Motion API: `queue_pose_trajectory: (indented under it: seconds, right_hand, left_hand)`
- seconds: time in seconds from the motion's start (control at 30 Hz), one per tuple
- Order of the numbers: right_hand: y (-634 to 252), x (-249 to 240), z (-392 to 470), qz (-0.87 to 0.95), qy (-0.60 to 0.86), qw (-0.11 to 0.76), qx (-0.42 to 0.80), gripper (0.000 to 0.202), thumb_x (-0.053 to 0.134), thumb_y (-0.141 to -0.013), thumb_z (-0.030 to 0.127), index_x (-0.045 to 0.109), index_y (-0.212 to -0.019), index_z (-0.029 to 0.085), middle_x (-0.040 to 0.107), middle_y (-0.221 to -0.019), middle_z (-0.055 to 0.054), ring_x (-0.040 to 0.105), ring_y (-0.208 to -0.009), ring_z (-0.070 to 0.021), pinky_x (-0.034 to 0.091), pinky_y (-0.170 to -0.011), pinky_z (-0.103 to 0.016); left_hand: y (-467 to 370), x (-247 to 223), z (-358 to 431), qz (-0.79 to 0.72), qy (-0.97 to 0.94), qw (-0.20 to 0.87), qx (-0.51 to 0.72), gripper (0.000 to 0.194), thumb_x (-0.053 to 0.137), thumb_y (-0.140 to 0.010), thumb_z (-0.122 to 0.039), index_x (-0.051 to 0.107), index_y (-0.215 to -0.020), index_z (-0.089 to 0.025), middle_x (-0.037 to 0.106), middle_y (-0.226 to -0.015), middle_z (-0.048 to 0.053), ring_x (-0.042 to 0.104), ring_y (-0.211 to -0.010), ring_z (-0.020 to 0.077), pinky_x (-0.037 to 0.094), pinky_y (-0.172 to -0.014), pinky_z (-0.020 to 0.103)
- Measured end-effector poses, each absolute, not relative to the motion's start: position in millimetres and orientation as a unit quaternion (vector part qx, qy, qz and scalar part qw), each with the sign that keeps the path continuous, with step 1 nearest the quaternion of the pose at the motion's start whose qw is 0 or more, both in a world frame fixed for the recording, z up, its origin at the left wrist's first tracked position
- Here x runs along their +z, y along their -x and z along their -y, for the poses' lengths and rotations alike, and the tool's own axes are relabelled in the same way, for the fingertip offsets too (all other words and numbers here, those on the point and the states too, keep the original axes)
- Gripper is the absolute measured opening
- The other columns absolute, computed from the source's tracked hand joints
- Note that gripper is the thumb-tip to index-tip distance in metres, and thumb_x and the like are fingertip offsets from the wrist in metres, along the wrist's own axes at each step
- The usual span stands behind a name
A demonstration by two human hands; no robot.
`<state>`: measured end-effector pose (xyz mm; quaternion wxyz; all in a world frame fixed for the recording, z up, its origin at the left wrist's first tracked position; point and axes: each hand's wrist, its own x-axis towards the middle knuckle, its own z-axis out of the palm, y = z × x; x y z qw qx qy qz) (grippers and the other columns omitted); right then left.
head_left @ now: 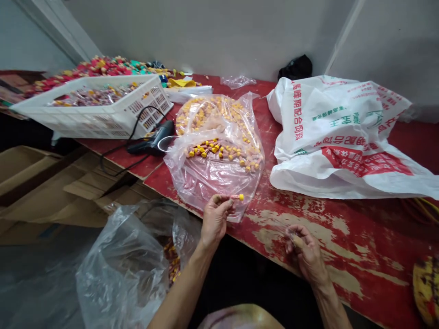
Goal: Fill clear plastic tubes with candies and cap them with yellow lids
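Observation:
My left hand (215,217) is closed around one end of a small pinkish stick with a yellow cap (241,197). The cap points right, above the table's front edge. Just behind that hand lies a clear plastic bag (206,180), spread open on the table. Inside the bag are many similar yellow-capped sticks (214,148). My right hand (305,249) is at the front edge, its fingers pinched on a thin, clear plastic piece (279,224) whose outline is faint. A tan wrap (297,241) shows on the right thumb.
A white basket (103,123) of wrapped pieces stands at left, beside a black corded tool (152,139). Red and green pieces (103,66) are heaped behind. A printed white sack (343,137) lies at right. Below left are another clear bag (123,265) and cardboard (82,187).

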<state>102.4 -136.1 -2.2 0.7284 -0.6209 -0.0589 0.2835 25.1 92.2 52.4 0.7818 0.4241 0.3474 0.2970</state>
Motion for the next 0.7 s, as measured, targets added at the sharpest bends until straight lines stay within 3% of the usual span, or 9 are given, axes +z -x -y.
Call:
queue_pose_trajectory:
  seconds: [0.2,0.3,0.4,0.5,0.6,0.7]
  right_hand:
    - [-101.5,-10.7,136.0,0.085,0.669,0.68,0.289,0.033,0.065,-0.077,0.045,0.054,-0.096,0.021,0.054,-0.066,0.004,0.048,-0.051,-0.0107,0.038,-0.048,-0.022]
    - [-100.7,-8.7,132.8,0.096,0.695,0.657,0.275,0.034,0.064,-0.076,0.047,0.055,-0.095,0.02,0.055,-0.071,0.002,0.048,-0.05,-0.0105,0.039,-0.048,-0.023]
    - [-99.7,-8.4,129.4,0.107,0.726,0.628,0.26,0.032,0.063,-0.076,0.046,0.057,-0.093,0.019,0.054,-0.071,0.002,0.047,-0.05,-0.0107,0.038,-0.047,-0.024]
    - [-98.5,-10.9,128.9,0.109,0.734,0.621,0.251,0.032,0.063,-0.076,0.046,0.058,-0.094,0.019,0.057,-0.075,0.0,0.047,-0.051,-0.0113,0.039,-0.048,-0.024]
    - [-97.4,-12.4,130.0,0.111,0.732,0.625,0.248,0.033,0.063,-0.076,0.046,0.059,-0.095,0.02,0.058,-0.078,-0.001,0.048,-0.053,-0.0121,0.041,-0.049,-0.025]
    - [-97.1,-9.6,129.2,0.126,0.737,0.62,0.236,0.031,0.063,-0.076,0.045,0.06,-0.093,0.02,0.059,-0.078,-0.001,0.052,-0.059,-0.0142,0.043,-0.051,-0.025]
  left_hand:
    - [-30.4,39.1,-100.0,-0.325,-0.709,0.525,0.341,0.006,0.062,-0.077,-0.021,0.064,-0.082,-0.019,0.06,-0.079,0.002,0.058,-0.071,0.0153,0.045,-0.067,0.026]
    - [-37.8,32.2,-99.5,-0.243,-0.823,0.428,0.284,0.016,0.057,-0.078,-0.011,0.066,-0.087,-0.02,0.062,-0.092,0.006,0.058,-0.083,0.0202,0.045,-0.078,0.031]
    - [-49.9,29.1,-100.0,-0.185,-0.869,0.408,0.211,0.018,0.058,-0.07,-0.003,0.065,-0.07,-0.02,0.064,-0.084,0.007,0.057,-0.087,0.024,0.044,-0.083,0.036]
    - [-56.9,29.7,-105.0,-0.195,-0.86,0.422,0.211,0.02,0.062,-0.063,-0.001,0.06,-0.056,-0.019,0.061,-0.069,0.005,0.058,-0.076,0.0224,0.045,-0.076,0.033]
    - [-55.3,32.7,-121.9,-0.226,-0.831,0.443,0.25,0.011,0.061,-0.073,-0.013,0.067,-0.08,-0.019,0.064,-0.077,0.004,0.06,-0.071,0.0185,0.047,-0.07,0.029]
    - [-52.1,34.0,-149.9,-0.279,-0.791,0.454,0.301,0.024,0.048,-0.084,-0.024,0.065,-0.1,-0.018,0.065,-0.078,0.003,0.06,-0.068,0.0162,0.047,-0.067,0.027]
